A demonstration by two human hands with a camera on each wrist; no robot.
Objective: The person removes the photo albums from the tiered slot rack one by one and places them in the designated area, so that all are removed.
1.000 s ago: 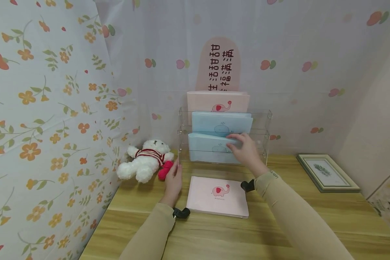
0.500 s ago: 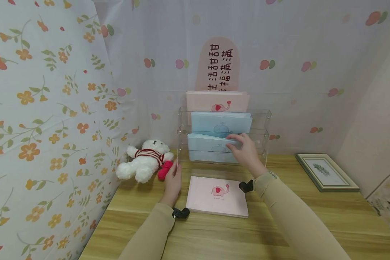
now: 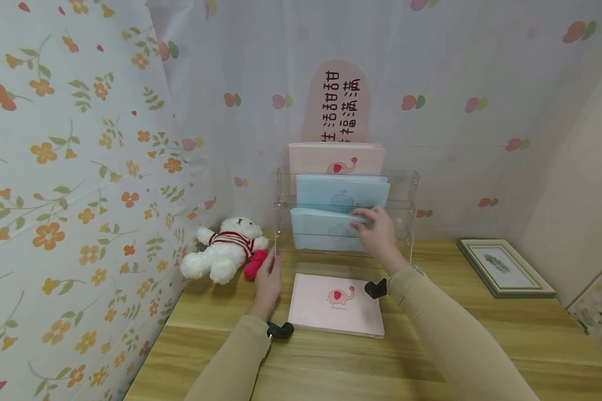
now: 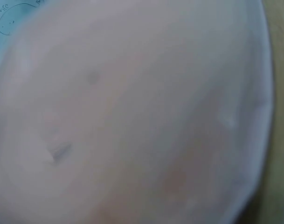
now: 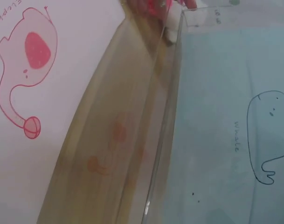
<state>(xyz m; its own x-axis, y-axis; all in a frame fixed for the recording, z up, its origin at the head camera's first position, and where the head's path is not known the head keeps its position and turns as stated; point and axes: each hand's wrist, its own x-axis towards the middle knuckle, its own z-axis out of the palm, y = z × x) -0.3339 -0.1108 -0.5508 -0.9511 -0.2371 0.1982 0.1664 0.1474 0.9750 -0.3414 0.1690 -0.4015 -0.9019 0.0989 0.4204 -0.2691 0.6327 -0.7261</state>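
Note:
A clear acrylic file rack (image 3: 414,223) stands against the back wall with folders in its tiers. In the front tier is a light blue folder (image 3: 311,228) with a whale drawing, also filling the right side of the right wrist view. My right hand (image 3: 378,236) pinches the top edge of this folder with thumb and fingers. My left hand (image 3: 267,281) holds the rack's lower left side edge, thumb and fingers on either side of it. Flat on the table before the rack lies a pink elephant folder (image 3: 311,301). The left wrist view is mostly a blurred pale surface.
Behind the front folder stand another blue folder (image 3: 321,189) and a pink folder (image 3: 311,156). A white plush bear (image 3: 223,256) with a red piece (image 3: 254,264) lies left of the rack. A picture frame (image 3: 506,267) lies at the right on the wooden table (image 3: 481,340).
The head view shifts only slightly. Both hands keep their places, the right at the front blue folder's top edge and the left at the rack's side; the right wrist turns a little.

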